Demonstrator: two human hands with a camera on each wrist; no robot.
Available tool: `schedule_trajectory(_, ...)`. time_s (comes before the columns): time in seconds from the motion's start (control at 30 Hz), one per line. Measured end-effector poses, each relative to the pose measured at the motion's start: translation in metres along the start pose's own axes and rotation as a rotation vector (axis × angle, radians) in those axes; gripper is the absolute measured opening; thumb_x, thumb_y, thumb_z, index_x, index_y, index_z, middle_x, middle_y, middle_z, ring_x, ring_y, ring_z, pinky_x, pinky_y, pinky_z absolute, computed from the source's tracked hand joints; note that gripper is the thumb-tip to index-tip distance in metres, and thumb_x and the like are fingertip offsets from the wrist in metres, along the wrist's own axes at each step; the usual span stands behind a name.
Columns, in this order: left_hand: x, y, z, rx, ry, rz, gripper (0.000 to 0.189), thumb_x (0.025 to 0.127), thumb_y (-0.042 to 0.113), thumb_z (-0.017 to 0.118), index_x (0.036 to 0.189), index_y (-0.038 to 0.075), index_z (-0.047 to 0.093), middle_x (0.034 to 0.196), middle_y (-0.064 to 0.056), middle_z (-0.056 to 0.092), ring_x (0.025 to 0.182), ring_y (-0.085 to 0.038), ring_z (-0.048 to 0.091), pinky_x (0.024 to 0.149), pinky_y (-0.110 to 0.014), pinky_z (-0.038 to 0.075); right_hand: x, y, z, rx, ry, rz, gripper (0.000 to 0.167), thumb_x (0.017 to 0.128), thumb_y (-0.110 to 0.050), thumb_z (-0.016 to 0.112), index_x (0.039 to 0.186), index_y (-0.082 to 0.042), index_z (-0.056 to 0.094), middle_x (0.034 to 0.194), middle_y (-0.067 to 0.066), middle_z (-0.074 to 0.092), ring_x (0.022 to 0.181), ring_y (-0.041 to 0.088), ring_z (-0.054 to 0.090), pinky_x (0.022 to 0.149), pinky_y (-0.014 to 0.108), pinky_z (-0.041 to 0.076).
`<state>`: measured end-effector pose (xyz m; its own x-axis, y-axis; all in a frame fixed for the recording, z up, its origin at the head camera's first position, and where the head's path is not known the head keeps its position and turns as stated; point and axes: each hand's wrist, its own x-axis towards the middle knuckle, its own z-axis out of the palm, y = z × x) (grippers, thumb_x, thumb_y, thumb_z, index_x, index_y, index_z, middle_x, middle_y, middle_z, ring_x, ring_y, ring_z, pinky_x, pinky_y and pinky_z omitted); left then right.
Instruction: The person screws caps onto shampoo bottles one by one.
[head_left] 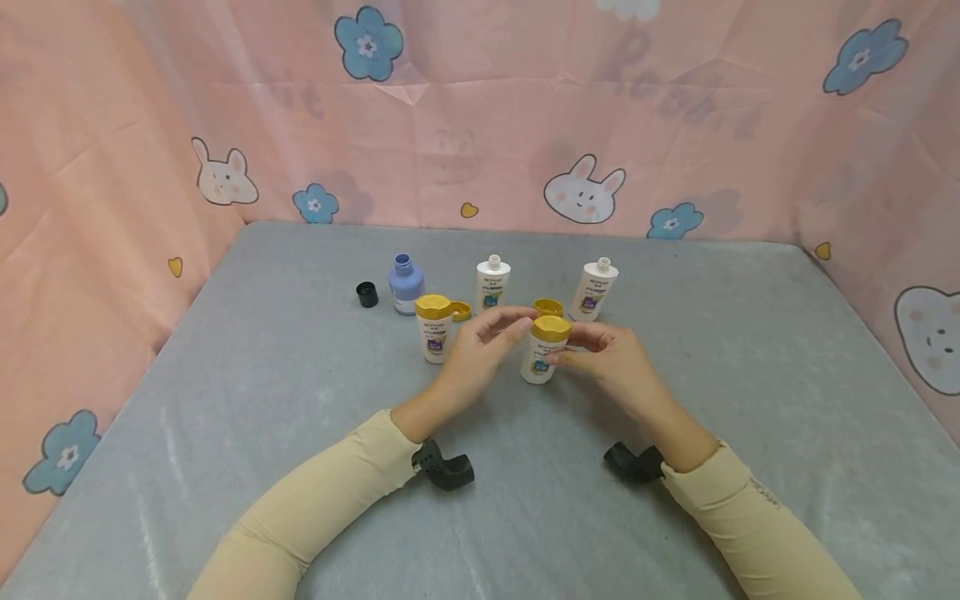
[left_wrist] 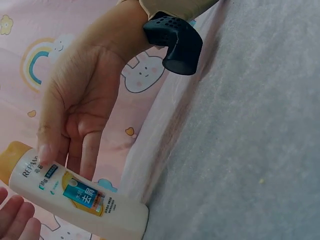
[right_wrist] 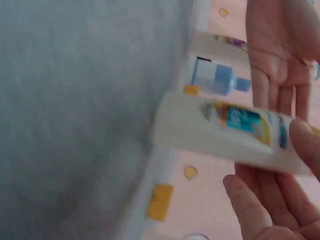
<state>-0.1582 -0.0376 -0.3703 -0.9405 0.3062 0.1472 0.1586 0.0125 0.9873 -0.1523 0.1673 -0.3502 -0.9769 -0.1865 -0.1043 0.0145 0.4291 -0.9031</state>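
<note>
A white bottle with a gold cap [head_left: 538, 362] stands upright on the grey table, its teal-and-yellow label facing me. My left hand [head_left: 480, 350] pinches it just below the cap, thumb in front and fingers behind, as the left wrist view shows. On the other side is my right hand [head_left: 615, 367], fingers loosely bent. Its thumb overlaps the bottle's edge in the head view; fingertips [left_wrist: 17, 212] show beside the bottle in the left wrist view, and contact is unclear. Behind the bottle lies a loose gold cap [head_left: 548, 307].
Left of my left hand stands another gold-capped white bottle [head_left: 435, 337], near a second loose gold cap [head_left: 461, 312]. Farther back are two uncapped white bottles [head_left: 492, 283] [head_left: 595, 290], an uncapped blue bottle [head_left: 407, 287] and a black cap [head_left: 367, 294]. A pink printed curtain [head_left: 450, 108] surrounds the table.
</note>
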Motion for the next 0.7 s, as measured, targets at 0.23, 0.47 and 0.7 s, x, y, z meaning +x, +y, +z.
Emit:
schedule_trajectory(0.23, 0.001, 0.001, -0.004, 0.024, 0.074, 0.009, 0.030, 0.103, 0.022, 0.056, 0.127, 0.006, 0.063, 0.132, -0.011, 0.065, 0.127, -0.019, 0.059, 0.108, -0.034, 0.049, -0.004, -0.010, -0.026, -0.022, -0.014, 0.001, 0.051, 0.089, -0.026, 0.076, 0.134, -0.006, 0.061, 0.138, 0.010, 0.062, 0.133, 0.026, 0.056, 0.109, 0.036, 0.047)
schedule_trajectory(0.47, 0.012, 0.003, -0.004, -0.001, 0.102, 0.001, 0.034, 0.099, 0.017, 0.063, 0.131, 0.006, 0.060, 0.137, -0.011, 0.061, 0.130, -0.020, 0.058, 0.107, -0.027, 0.049, -0.004, -0.012, -0.050, 0.009, 0.177, -0.015, 0.053, 0.090, -0.032, 0.074, 0.136, -0.011, 0.060, 0.124, -0.012, 0.067, 0.130, 0.012, 0.054, 0.113, 0.044, 0.044)
schedule_trajectory(0.7, 0.032, 0.009, 0.002, 0.000, 0.062, -0.089, 0.045, 0.095, 0.012, 0.067, 0.139, 0.007, 0.054, 0.147, -0.010, 0.054, 0.137, -0.018, 0.052, 0.111, -0.027, 0.045, 0.005, -0.006, -0.063, 0.066, 0.330, 0.047, 0.060, 0.090, -0.034, 0.074, 0.144, -0.016, 0.054, 0.143, 0.004, 0.059, 0.136, 0.015, 0.051, 0.116, 0.045, 0.040)
